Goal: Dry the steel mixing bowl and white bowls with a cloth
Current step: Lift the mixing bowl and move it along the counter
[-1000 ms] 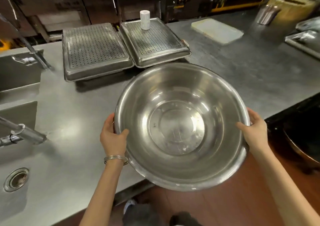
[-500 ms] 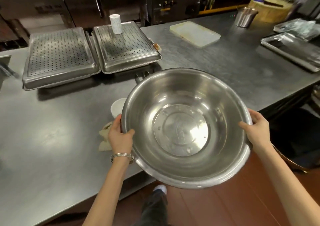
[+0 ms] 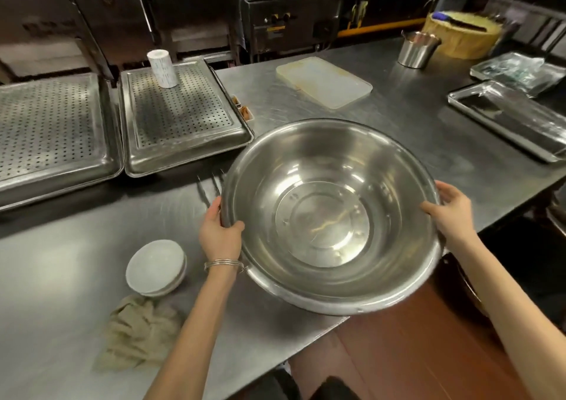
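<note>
The mixing bowl is gleaming silver, showing concentric rings in its base. The bowls are showing white, the cloth is looking beige, the far trays are showing rows of dark holes, and the floor is glowing reddish-brown.

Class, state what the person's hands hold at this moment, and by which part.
Both hold the steel mixing bowl by its rim: left hand at the left edge, right hand at the right.
</note>
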`<move>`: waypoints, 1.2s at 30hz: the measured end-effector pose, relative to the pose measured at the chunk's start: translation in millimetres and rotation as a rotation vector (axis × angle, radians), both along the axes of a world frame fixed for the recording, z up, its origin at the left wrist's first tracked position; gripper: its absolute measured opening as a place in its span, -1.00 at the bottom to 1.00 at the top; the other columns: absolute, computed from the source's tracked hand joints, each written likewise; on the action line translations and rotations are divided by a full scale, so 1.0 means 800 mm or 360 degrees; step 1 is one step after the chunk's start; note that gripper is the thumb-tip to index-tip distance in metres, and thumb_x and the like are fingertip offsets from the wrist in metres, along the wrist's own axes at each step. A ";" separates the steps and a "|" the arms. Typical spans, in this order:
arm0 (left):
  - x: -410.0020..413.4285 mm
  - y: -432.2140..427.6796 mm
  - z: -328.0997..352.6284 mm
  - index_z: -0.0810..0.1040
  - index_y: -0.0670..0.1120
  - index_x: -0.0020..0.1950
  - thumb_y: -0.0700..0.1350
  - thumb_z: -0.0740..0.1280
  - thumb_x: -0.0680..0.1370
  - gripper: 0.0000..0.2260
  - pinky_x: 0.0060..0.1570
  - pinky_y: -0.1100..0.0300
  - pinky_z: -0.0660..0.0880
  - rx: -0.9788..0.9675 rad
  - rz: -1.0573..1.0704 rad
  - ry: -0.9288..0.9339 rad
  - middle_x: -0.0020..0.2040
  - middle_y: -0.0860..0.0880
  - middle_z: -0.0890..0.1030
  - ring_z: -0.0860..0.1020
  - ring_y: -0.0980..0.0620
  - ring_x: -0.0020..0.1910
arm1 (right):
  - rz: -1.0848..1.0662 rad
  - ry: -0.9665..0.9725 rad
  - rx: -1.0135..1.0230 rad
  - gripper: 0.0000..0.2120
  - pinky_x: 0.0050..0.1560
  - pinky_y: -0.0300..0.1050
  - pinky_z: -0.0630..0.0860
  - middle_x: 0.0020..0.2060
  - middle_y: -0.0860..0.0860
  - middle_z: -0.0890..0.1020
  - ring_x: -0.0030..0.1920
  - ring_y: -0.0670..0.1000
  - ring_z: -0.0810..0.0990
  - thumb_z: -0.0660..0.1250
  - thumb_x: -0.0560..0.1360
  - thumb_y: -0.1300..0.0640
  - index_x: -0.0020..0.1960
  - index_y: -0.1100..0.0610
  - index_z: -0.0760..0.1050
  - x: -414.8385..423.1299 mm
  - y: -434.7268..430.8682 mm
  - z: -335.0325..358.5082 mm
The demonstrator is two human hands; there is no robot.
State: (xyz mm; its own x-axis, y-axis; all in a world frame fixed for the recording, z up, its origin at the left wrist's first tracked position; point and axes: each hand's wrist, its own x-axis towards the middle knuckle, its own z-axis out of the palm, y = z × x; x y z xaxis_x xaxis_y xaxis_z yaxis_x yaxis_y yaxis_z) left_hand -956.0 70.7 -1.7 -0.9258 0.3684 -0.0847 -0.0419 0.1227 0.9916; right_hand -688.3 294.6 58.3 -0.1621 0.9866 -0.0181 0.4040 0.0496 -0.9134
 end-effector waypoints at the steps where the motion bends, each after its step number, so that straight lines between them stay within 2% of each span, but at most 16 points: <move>1: -0.004 0.018 -0.002 0.39 -0.13 0.37 -0.44 0.35 0.35 -0.40 0.23 0.07 0.45 -0.0005 0.0006 0.0000 0.25 -0.06 0.53 0.52 0.05 0.18 | 0.0000 0.0012 0.0005 -0.53 -0.04 -0.23 0.40 0.03 0.06 0.52 0.04 -0.01 0.49 0.31 0.37 0.48 0.25 0.27 0.43 -0.003 0.019 0.001; 3: -0.010 0.056 -0.005 0.38 -0.15 0.38 -0.45 0.35 0.35 -0.39 0.25 0.05 0.44 0.0030 -0.0001 -0.0030 0.28 -0.09 0.51 0.51 0.04 0.21 | 0.0032 0.0047 0.0003 -0.54 -0.07 -0.21 0.45 0.02 0.09 0.55 -0.01 0.01 0.53 0.31 0.35 0.50 0.23 0.27 0.45 -0.009 0.060 0.001; 4: -0.012 0.076 -0.004 0.38 -0.17 0.38 -0.46 0.34 0.35 -0.39 0.26 0.05 0.44 0.0039 0.0005 -0.0042 0.27 -0.09 0.52 0.51 0.04 0.19 | 0.0059 0.0052 0.0010 -0.55 -0.13 -0.27 0.50 0.01 0.10 0.56 -0.06 -0.01 0.56 0.30 0.35 0.51 0.21 0.27 0.46 -0.012 0.081 0.000; 6: -0.017 0.113 -0.005 0.37 -0.19 0.37 -0.47 0.33 0.35 -0.40 0.26 0.10 0.42 0.0038 0.0017 -0.0046 0.26 -0.08 0.51 0.50 0.07 0.18 | 0.0090 0.0062 0.0030 -0.58 -0.24 -0.43 0.51 -0.01 0.11 0.58 -0.21 -0.16 0.59 0.28 0.34 0.52 0.17 0.29 0.48 -0.022 0.126 -0.005; 8: -0.021 0.159 -0.010 0.34 -0.22 0.38 -0.47 0.33 0.35 -0.40 0.29 0.10 0.39 0.0018 0.0069 -0.0029 0.29 -0.11 0.48 0.46 0.08 0.20 | 0.0114 0.0052 0.0038 -0.59 -0.18 -0.40 0.54 -0.01 0.13 0.59 -0.27 -0.25 0.59 0.28 0.34 0.51 0.16 0.30 0.49 -0.032 0.187 -0.015; 11: -0.028 0.208 -0.015 0.31 -0.24 0.39 -0.46 0.34 0.37 -0.40 0.30 0.15 0.36 -0.0017 0.0119 0.0012 0.33 -0.16 0.45 0.42 0.09 0.22 | 0.0162 0.0016 0.0013 -0.57 0.10 0.00 0.55 0.01 0.14 0.61 -0.07 -0.01 0.61 0.31 0.33 0.46 0.19 0.26 0.48 -0.054 0.256 -0.033; 12: -0.030 0.227 -0.019 0.31 -0.24 0.39 -0.45 0.34 0.38 -0.41 0.28 0.19 0.35 -0.0050 0.0168 -0.0001 0.33 -0.16 0.44 0.41 0.09 0.23 | 0.0200 -0.0002 0.0008 -0.56 0.13 0.05 0.53 0.02 0.13 0.61 -0.03 0.04 0.59 0.31 0.33 0.45 0.19 0.26 0.47 -0.064 0.280 -0.035; 16: -0.035 0.291 -0.026 0.31 -0.21 0.40 -0.45 0.33 0.39 -0.41 0.24 0.22 0.37 -0.0061 0.0319 -0.0035 0.29 -0.09 0.47 0.44 0.11 0.21 | 0.0390 -0.0085 -0.0021 -0.56 0.15 0.07 0.51 0.04 0.10 0.60 0.02 0.07 0.58 0.36 0.32 0.41 0.19 0.25 0.47 -0.109 0.368 -0.053; 20: -0.051 0.335 -0.039 0.31 -0.18 0.41 -0.43 0.33 0.40 -0.41 0.26 0.15 0.40 -0.0163 0.0414 -0.0046 0.29 -0.06 0.47 0.46 0.06 0.23 | 0.0511 -0.0120 -0.0057 -0.67 0.11 0.15 0.53 -0.07 0.08 0.62 -0.03 0.12 0.61 0.35 0.31 0.40 0.02 0.12 0.50 -0.147 0.432 -0.073; 23: -0.058 0.358 -0.045 0.33 -0.15 0.40 -0.40 0.34 0.41 -0.43 0.07 0.26 0.41 -0.0326 0.0469 0.0019 0.13 0.08 0.47 0.45 0.15 0.06 | 0.0559 -0.0090 -0.0060 -0.66 0.05 0.03 0.53 -0.08 0.08 0.58 -0.06 0.11 0.58 0.32 0.33 0.43 0.04 0.13 0.48 -0.173 0.458 -0.077; 26: -0.068 0.373 -0.055 0.37 -0.09 0.38 -0.37 0.34 0.40 -0.44 -0.01 0.25 0.44 -0.0397 0.0505 0.0051 0.07 0.06 0.54 0.51 0.12 -0.05 | 0.0603 -0.0039 -0.0111 -0.64 -0.01 -0.09 0.46 -0.07 0.07 0.55 -0.09 0.04 0.53 0.28 0.37 0.47 0.13 0.25 0.46 -0.192 0.476 -0.086; 29: -0.080 0.380 -0.063 0.37 -0.07 0.37 -0.36 0.34 0.40 -0.44 0.04 0.18 0.48 -0.0416 0.0560 0.0020 0.14 -0.05 0.59 0.56 0.04 0.00 | 0.0627 -0.0024 -0.0159 -0.64 -0.01 -0.08 0.49 -0.08 0.10 0.57 -0.07 0.08 0.56 0.28 0.35 0.47 0.13 0.28 0.46 -0.209 0.488 -0.102; 33: -0.085 0.380 -0.069 0.35 -0.13 0.38 -0.41 0.31 0.41 -0.44 0.14 0.20 0.42 -0.0407 0.0636 -0.0042 0.22 -0.09 0.53 0.51 0.03 0.10 | 0.0682 -0.0064 -0.0190 -0.59 -0.01 -0.09 0.48 -0.01 0.17 0.59 -0.02 0.15 0.58 0.30 0.33 0.47 0.17 0.29 0.46 -0.229 0.495 -0.125; 36: -0.092 0.375 -0.075 0.33 -0.14 0.40 -0.40 0.32 0.41 -0.43 0.23 0.11 0.41 -0.0429 0.0644 -0.0022 0.27 -0.11 0.50 0.49 -0.06 0.22 | 0.0711 -0.0073 -0.0181 -0.54 0.13 0.02 0.50 0.06 0.21 0.59 0.07 0.19 0.57 0.32 0.32 0.46 0.21 0.28 0.45 -0.239 0.496 -0.142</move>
